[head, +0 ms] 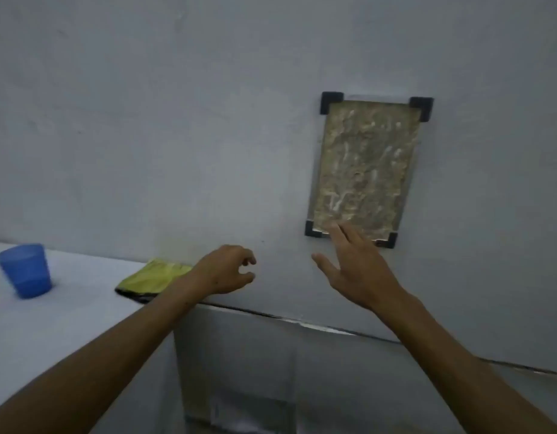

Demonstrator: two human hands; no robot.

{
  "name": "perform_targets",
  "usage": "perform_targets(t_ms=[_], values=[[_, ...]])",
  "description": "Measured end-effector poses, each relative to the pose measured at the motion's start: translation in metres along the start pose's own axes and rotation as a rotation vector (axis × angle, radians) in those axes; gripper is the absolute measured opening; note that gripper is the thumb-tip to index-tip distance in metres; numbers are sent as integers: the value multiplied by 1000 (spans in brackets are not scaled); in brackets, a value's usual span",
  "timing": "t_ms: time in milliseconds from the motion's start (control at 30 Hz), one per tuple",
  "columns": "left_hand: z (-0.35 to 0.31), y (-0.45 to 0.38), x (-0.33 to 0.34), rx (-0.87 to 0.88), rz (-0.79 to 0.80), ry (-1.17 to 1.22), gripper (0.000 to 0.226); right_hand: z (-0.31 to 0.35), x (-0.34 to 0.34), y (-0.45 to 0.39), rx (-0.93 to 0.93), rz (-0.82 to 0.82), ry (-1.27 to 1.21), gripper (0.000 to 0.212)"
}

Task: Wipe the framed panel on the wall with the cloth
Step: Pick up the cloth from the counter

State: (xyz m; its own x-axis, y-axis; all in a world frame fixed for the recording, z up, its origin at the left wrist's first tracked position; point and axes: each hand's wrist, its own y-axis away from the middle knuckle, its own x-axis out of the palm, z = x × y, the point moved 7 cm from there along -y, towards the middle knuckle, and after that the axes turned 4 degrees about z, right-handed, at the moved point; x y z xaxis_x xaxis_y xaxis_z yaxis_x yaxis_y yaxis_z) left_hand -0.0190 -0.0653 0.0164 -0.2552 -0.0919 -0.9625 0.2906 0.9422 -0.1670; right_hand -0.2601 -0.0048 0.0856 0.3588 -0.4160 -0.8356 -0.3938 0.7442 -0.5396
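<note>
The framed panel (pixel 364 167) hangs on the grey wall at the right, a mottled tan sheet with black corner brackets. A folded yellow-green cloth (pixel 153 278) lies on the white counter by the wall, partly hidden behind my left wrist. My left hand (pixel 227 270) hovers just right of the cloth, fingers loosely curled and apart, holding nothing. My right hand (pixel 352 267) is raised below the panel with fingers spread, its fingertips over the panel's lower edge; whether they touch it I cannot tell.
A blue plastic cup (pixel 25 269) stands on the white counter (pixel 51 333) at the left. The counter ends near the middle, with a lower grey wall section (pixel 270 371) beneath a ledge to its right.
</note>
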Motion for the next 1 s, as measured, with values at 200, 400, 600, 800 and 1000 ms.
perform_targets(t_ms=[200, 400, 600, 800, 1000], values=[[114, 53, 30, -524, -61, -57, 63, 26, 47, 0, -98, 53, -82, 56], [155, 80, 48, -580, -186, 14, 48, 29, 82, -6, -115, 78, -133, 55], [135, 74, 42, -511, -209, -94, 22, 24, 108, -3, -89, 162, -172, 52], [108, 54, 9, -487, -207, 225, 16, 19, 128, 0, -43, 328, -332, 52], [56, 14, -5, -485, -135, 912, 17, 14, 124, 2, 243, 215, -477, 60]])
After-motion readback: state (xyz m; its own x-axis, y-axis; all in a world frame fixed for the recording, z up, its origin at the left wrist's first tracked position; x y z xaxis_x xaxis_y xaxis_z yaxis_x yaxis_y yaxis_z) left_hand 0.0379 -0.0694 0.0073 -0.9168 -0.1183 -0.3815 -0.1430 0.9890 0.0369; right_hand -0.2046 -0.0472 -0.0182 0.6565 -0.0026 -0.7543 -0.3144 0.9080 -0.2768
